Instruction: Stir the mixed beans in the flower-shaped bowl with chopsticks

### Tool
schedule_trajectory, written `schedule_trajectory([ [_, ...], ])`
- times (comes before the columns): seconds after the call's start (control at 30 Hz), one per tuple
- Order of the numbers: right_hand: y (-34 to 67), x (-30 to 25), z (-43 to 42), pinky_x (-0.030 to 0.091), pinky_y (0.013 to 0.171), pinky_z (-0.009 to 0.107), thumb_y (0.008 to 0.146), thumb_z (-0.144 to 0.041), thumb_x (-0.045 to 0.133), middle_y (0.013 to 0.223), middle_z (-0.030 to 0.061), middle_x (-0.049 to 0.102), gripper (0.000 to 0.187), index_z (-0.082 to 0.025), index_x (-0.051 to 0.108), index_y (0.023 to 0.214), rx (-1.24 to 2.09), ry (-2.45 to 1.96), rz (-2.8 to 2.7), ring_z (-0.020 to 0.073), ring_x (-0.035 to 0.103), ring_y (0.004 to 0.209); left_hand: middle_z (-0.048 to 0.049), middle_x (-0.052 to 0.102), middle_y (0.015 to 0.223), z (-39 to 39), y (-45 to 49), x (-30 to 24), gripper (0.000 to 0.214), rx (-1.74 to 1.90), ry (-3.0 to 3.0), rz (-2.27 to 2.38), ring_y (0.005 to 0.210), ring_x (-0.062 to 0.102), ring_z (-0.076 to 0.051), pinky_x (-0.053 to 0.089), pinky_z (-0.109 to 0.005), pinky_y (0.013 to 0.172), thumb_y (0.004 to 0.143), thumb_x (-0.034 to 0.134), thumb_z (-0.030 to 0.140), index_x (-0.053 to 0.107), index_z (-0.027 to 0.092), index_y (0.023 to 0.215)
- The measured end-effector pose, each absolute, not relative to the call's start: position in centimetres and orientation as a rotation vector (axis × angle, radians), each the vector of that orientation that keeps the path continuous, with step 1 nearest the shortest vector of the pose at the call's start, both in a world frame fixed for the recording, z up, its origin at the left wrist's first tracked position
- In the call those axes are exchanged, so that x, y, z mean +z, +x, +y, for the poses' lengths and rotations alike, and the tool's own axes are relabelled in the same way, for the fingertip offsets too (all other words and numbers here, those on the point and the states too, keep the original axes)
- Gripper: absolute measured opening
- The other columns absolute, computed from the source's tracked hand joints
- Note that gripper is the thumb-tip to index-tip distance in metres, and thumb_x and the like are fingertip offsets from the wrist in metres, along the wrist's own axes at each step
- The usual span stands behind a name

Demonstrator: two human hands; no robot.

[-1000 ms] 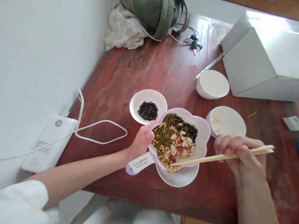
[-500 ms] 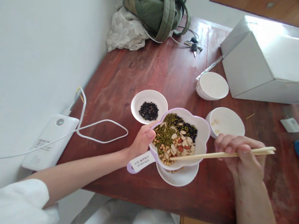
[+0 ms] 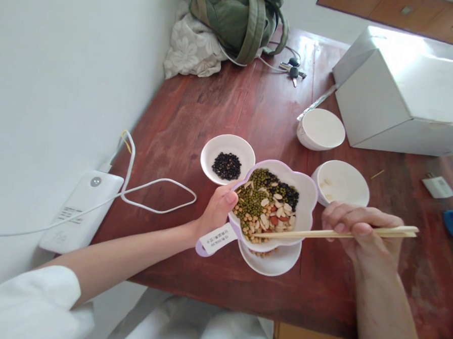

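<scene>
My left hand [image 3: 215, 212] grips the rim of a lilac flower-shaped bowl [image 3: 305, 194] with a labelled handle, tilted over a white saucer [image 3: 273, 261] below it. The bowl holds mixed green, black, tan and red beans with pale seeds. My right hand [image 3: 362, 232] is closed on a pair of wooden chopsticks [image 3: 333, 235], whose tips reach into the beans at the bowl's near edge. A white dish with black beans [image 3: 227, 159] sits just behind my left hand. Another white dish [image 3: 343, 183] with a few pale seeds stands behind my right hand.
A white bowl [image 3: 322, 129] and a large white box [image 3: 401, 92] stand at the back right of the red wooden table [image 3: 215, 103]. A green backpack [image 3: 238, 18], floral cloth and keys [image 3: 292, 69] lie at the far end. A white device with a cable [image 3: 82, 207] hangs off the left edge.
The chopstick tips have moved from the bowl's lower edge up into the beans. The bowl and both hands have shifted slightly.
</scene>
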State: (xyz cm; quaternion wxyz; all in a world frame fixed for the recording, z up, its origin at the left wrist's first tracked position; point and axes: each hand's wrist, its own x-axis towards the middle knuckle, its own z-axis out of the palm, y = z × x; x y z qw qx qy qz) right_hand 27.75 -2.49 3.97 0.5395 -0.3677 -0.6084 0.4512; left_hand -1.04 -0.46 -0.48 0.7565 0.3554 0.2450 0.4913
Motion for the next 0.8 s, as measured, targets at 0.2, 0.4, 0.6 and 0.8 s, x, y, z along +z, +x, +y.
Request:
schedule_trajectory([
  [0.2,27.71,3.97,-2.39,0.047,0.054,0.04,0.101,-0.042,0.075,0.059,0.0045,0.067,0.031,-0.02,0.081,0.081,1.076,-0.872,-1.424,0.0203,0.062,0.053,-0.0151,0.081,0.134,-0.37,-0.88,-0.48,0.07,1.078,0.781,0.533,0.136,0.07,-0.041,0.057,-0.053,0.115,0.093,0.066,0.077,0.078,0.019,0.131],
  [0.4,27.6,4.2,-2.3,0.042,0.05,0.039,0.101,-0.044,0.073,0.058,0.0049,0.066,0.034,-0.021,0.079,0.077,1.139,-0.87,-1.362,0.0189,0.057,0.048,-0.0155,0.082,0.132,-0.32,-0.95,-0.63,0.072,1.075,0.806,0.551,0.134,0.072,-0.041,0.058,-0.052,0.112,0.093,0.064,0.079,0.078,0.019,0.13],
  [0.6,27.72,4.27,-2.35,0.045,0.051,0.04,0.1,-0.047,0.076,0.056,0.003,0.065,0.035,-0.021,0.079,0.076,1.061,-0.88,-1.323,0.0186,0.057,0.047,-0.0163,0.08,0.136,-0.24,-1.11,-0.85,0.07,1.082,0.83,0.521,0.132,0.072,-0.041,0.057,-0.052,0.113,0.096,0.063,0.076,0.078,0.017,0.131],
  [0.8,27.61,4.05,-2.5,0.047,0.055,0.04,0.1,-0.045,0.077,0.06,0.0037,0.069,0.03,-0.021,0.082,0.082,1.012,-0.858,-1.444,0.0202,0.062,0.052,-0.0172,0.081,0.132,-0.3,-1.14,-0.54,0.073,1.071,0.823,0.518,0.129,0.074,-0.041,0.059,-0.051,0.11,0.094,0.065,0.077,0.077,0.016,0.132],
])
